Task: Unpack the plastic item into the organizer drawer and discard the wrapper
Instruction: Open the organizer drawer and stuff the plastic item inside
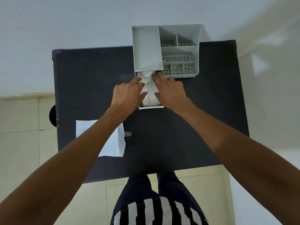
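My left hand [128, 93] and right hand [170, 90] press in from either side of the white plastic item [148, 91], fingers loosely spread and lying flat against it rather than curled around it. The item sits between my thumbs in the pulled-out drawer [151, 107] of the grey organizer [165, 49], at the far side of the black table [186, 127]. The white wrapper [121, 140] lies flat near the left edge, under my left forearm.
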